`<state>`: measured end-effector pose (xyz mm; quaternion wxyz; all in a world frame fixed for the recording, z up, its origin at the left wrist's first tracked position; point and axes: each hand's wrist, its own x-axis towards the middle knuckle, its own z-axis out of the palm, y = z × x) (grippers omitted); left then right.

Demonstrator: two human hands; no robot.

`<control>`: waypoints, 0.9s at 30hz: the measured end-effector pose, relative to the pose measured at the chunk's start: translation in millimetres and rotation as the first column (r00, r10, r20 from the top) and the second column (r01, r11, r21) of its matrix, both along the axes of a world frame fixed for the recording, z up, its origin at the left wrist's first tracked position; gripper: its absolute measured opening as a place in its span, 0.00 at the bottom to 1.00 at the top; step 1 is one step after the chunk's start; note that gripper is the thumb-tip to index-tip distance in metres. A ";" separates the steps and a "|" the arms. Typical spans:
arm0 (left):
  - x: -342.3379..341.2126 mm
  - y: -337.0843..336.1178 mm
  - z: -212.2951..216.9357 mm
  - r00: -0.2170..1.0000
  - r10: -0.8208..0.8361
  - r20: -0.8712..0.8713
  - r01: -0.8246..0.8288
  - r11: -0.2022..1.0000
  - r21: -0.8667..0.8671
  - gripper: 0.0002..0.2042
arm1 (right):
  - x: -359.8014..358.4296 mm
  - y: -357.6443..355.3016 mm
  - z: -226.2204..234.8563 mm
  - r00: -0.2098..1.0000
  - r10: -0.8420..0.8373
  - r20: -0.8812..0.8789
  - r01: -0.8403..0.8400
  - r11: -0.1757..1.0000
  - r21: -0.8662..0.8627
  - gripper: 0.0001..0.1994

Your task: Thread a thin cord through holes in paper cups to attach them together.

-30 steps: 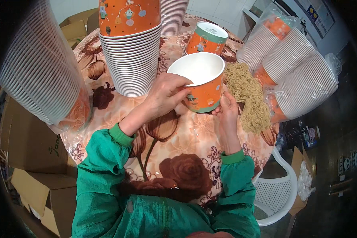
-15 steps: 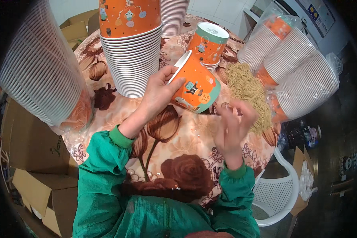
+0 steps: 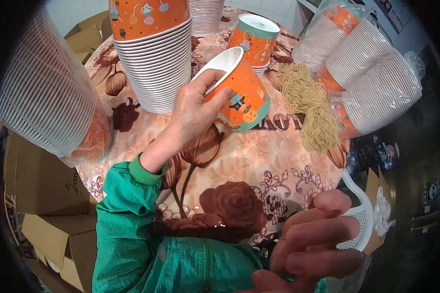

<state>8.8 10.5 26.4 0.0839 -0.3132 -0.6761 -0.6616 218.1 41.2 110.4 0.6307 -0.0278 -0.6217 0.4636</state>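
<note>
My left hand (image 3: 193, 110) grips an orange paper tub (image 3: 249, 90) by its rim, fingers inside the white mouth and thumb on the printed outer wall. The tub is tilted, its mouth toward the upper left and its green-banded base toward the lower right. My right hand (image 3: 315, 239) is large and slightly blurred at the lower right, off the table. Its fingers are loosely bent and apart, and nothing shows in them. Behind the tub stands a short upside-down stack of like tubs (image 3: 254, 39). A heap of tan string loops (image 3: 310, 107) lies to its right.
A tall stack of upside-down tubs (image 3: 154, 58) stands at the back left. Bagged tub stacks (image 3: 54, 93) rise at the far left, and more bagged stacks (image 3: 371, 88) lie at the right. Cardboard boxes (image 3: 49, 180) and a white chair (image 3: 362, 219) flank the flowered table.
My right hand has moved away from beside the tub, down and right, closer to the camera. My left hand still holds the tub, now turned so more of its inside shows.
</note>
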 end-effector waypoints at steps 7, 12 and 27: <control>-0.8 -5.2 5.6 0.999 0.040 0.007 -0.040 0.998 -0.040 0.13 | -13.2 34.9 -25.5 0.948 0.317 -0.005 -0.277 0.836 0.474 0.09; -4.4 -9.2 1.9 0.999 0.038 0.013 -0.036 0.994 -0.105 0.14 | -11.4 31.8 -9.9 0.844 0.496 0.205 -0.534 0.737 0.416 0.18; 4.8 1.4 1.4 0.956 -0.218 0.195 0.197 0.973 0.120 0.11 | -114.5 130.1 -122.0 0.822 -0.276 0.497 -0.251 0.608 0.753 0.62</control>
